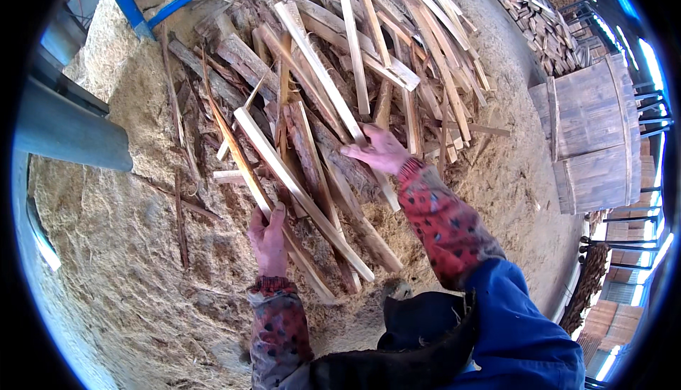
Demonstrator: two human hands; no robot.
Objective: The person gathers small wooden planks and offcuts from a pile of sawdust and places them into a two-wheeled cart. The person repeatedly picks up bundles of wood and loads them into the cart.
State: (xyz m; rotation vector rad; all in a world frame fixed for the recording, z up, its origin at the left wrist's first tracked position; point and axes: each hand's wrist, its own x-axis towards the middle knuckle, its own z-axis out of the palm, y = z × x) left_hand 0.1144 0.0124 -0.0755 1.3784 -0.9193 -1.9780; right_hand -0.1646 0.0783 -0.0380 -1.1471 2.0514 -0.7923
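My left hand [268,240] is closed around a thin, bark-edged wooden strip [240,157], with the thumb on top of it. The strip slants from the upper left down toward me. Further right and higher, my right hand [379,150] has its fingers round a long pale wooden strip [319,71]; the hand hides part of their contact. Between the hands another pale squared strip [301,195] lies on the heap. Beneath and beyond both hands spreads a large heap of rough wood offcuts [248,64], many with bark, lying crosswise.
Sawdust covers the floor [128,234] around the heap. A blue metal frame [131,0] stands at the far left, with a grey cylinder [78,127] below it. On the right are a large wooden crate [592,135] and a pile of short wood pieces [532,21].
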